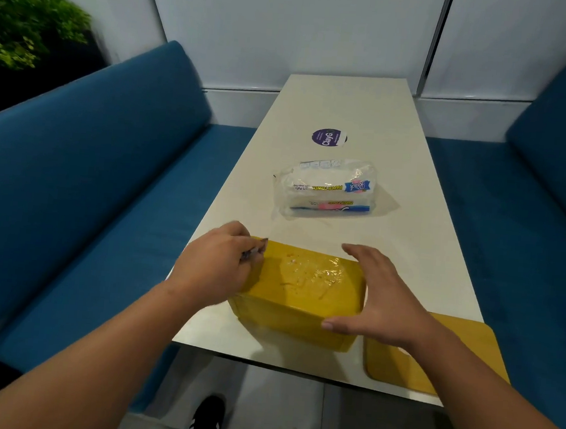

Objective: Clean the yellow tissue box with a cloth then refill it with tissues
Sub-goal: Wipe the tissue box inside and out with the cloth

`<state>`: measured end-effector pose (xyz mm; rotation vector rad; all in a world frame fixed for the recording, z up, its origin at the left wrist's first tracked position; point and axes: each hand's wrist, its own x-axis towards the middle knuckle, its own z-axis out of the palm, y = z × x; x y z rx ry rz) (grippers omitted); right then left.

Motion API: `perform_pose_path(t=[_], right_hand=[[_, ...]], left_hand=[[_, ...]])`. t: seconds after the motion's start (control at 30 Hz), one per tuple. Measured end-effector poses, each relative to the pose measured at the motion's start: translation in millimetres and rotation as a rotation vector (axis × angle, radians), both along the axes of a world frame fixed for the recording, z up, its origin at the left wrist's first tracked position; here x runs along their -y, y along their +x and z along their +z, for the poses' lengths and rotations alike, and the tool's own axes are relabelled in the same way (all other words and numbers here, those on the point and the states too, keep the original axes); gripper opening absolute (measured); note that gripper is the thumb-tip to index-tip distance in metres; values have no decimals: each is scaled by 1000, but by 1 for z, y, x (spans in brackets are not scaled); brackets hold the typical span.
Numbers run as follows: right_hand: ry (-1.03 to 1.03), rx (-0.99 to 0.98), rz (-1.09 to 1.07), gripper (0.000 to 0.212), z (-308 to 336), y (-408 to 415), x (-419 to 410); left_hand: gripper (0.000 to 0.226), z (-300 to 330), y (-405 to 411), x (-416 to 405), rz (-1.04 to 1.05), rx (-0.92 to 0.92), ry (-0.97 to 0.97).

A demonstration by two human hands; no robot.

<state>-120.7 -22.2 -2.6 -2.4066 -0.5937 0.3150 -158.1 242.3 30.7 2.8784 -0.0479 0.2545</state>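
Note:
The yellow tissue box (303,283) lies flat near the table's front edge, its top glossy with wet streaks and small specks. My left hand (217,263) is at the box's left end, fingers curled round a small grey cloth (255,250) that pokes out over the box's top corner; the cloth is blurred. My right hand (380,296) rests against the box's right end with fingers straight and thumb along the front top edge. A clear plastic pack of white paper tissues (327,190) lies further back on the table, apart from both hands.
A flat yellow panel (433,354) lies at the white table's (350,111) front right corner, partly under my right forearm. A purple round sticker (329,137) sits mid-table. Blue benches (91,182) flank both sides. A shoe (206,418) shows on the floor below.

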Motion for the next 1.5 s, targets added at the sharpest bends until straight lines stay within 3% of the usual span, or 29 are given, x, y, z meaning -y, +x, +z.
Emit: perform_pose_path(t=[0.13, 0.3, 0.47, 0.67, 0.8, 1.0, 1.17, 1.33, 1.5], right_hand=[[15, -43, -28, 126, -20, -3, 13], [111, -27, -57, 116, -32, -4, 16], [154, -19, -73, 114, -37, -1, 15], [191, -33, -78, 111, -41, -1, 15], [213, -35, -79, 109, -41, 0, 15], [228, -58, -64, 109, -43, 1, 15], [260, -44, -69, 111, -42, 1, 14], [226, -66, -61, 109, -42, 2, 16], [253, -55, -68, 112, -41, 2, 14]], left_hand=[[23, -21, -33, 21, -36, 54, -88], [24, -38, -42, 39, 89, 114, -133], [25, -34, -44, 70, -83, 99, -121], [35, -37, -41, 52, 41, 136, -147], [25, -34, -43, 80, -120, 75, -131], [28, -34, -38, 64, 18, 109, -113], [30, -27, -32, 101, -164, -19, -76], [30, -29, -34, 71, 1, 30, -63], [28, -24, -32, 111, -201, -1, -69]])
